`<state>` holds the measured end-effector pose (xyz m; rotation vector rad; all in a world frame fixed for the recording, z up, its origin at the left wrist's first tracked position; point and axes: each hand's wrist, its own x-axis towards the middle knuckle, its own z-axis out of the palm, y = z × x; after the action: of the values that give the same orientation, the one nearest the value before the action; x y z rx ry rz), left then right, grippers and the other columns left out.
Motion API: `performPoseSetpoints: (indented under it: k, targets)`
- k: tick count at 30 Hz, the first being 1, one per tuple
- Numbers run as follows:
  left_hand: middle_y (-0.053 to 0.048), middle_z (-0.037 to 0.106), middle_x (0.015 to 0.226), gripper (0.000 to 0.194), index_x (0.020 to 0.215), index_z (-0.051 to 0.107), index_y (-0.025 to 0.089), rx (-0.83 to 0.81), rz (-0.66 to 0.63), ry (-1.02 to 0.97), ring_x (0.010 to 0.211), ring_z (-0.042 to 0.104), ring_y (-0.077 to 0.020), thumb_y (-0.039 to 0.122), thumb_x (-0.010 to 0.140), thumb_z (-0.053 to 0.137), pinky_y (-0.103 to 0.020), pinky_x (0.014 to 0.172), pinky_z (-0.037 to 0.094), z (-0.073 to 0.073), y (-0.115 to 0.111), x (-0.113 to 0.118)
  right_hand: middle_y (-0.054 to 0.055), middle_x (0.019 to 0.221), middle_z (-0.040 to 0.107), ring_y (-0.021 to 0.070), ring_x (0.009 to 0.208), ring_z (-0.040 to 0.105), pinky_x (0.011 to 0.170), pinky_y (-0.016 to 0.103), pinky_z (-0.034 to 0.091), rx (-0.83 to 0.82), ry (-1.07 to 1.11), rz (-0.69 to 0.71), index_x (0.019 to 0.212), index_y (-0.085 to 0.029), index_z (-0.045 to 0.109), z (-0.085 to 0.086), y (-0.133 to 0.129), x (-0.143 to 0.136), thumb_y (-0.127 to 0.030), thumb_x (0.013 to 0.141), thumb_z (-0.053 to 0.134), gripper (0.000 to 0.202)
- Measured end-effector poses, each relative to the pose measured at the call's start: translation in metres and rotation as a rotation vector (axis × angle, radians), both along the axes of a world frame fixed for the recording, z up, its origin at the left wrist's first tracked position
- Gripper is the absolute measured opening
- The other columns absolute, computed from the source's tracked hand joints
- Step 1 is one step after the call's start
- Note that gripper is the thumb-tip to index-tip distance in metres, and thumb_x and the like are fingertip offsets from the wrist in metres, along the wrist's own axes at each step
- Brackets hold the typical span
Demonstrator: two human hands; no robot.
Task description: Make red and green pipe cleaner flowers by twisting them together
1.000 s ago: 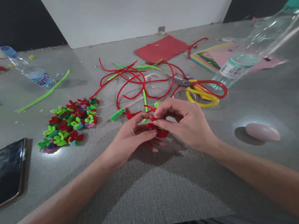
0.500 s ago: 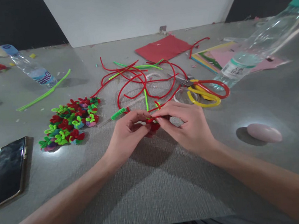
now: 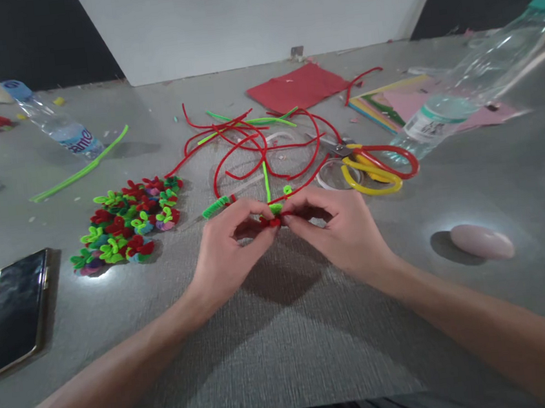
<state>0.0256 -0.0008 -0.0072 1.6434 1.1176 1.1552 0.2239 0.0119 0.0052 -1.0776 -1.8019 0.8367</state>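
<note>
Between my fingertips is a small red pipe cleaner piece [image 3: 273,221], bent and mostly covered by the fingers. My left hand [image 3: 230,237] pinches it from the left, thumb and forefinger closed. From the right, my right hand [image 3: 338,226] pinches the same red piece. A bit of green pipe cleaner [image 3: 276,208] shows right behind the fingertips; whether it is joined to the red cannot be told. Loose red pipe cleaners [image 3: 263,143] lie tangled beyond the hands, with a straight green one among them. A green coil [image 3: 215,207] rests beside my left knuckles.
Yellow-and-red scissors [image 3: 371,177] and a tape roll [image 3: 332,175] lie just past my right hand. Red-and-green pipe cleaner flowers [image 3: 119,228] cluster at left, near a phone [image 3: 18,308]. Bottles [image 3: 62,125] stand either side. A pink oval object [image 3: 481,242] lies right.
The red piece has turned between my fingertips, and more green shows behind it. Both hands have shifted only slightly; the things on the table have stayed put.
</note>
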Motion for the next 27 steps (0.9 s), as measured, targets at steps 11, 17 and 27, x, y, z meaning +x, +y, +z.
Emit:
performPoseSetpoints:
  k: [11, 17, 27]
  targets:
    - [0.0, 0.069, 0.086, 0.005, 0.089, 0.069, 0.02, 0.019, 0.07, 0.006, 0.075, 0.071, -0.0139, 0.018, 0.093, 0.071, -0.026, 0.071, 0.061, 0.0005, -0.0027, 0.0013, -0.003, 0.07, 0.07, 0.0111, 0.064, 0.063, 0.061, 0.024, 0.048, -0.141, 0.054, 0.053, 0.08, -0.018, 0.071, 0.0025, -0.002, -0.0045, -0.012, 0.089, 0.071, 0.011]
    - [0.004, 0.063, 0.074, 0.014, 0.081, 0.063, 0.02, 0.084, 0.108, 0.109, 0.066, 0.061, -0.0097, 0.012, 0.09, 0.068, -0.022, 0.063, 0.052, 0.0044, -0.0043, 0.0042, -0.003, 0.067, 0.068, 0.0094, 0.056, 0.059, 0.054, 0.023, 0.046, -0.3, 0.143, 0.118, 0.075, -0.019, 0.066, 0.0019, -0.0026, -0.0066, -0.012, 0.087, 0.069, 0.014]
    - [0.001, 0.076, 0.088, 0.019, 0.097, 0.075, 0.021, -0.006, -0.005, 0.184, 0.078, 0.069, -0.0133, 0.008, 0.089, 0.064, -0.026, 0.074, 0.054, 0.0039, -0.0006, -0.0008, -0.005, 0.068, 0.066, 0.01, 0.063, 0.058, 0.059, 0.024, 0.042, -0.184, -0.029, 0.086, 0.076, -0.019, 0.065, -0.0008, -0.001, -0.003, -0.009, 0.086, 0.067, 0.014]
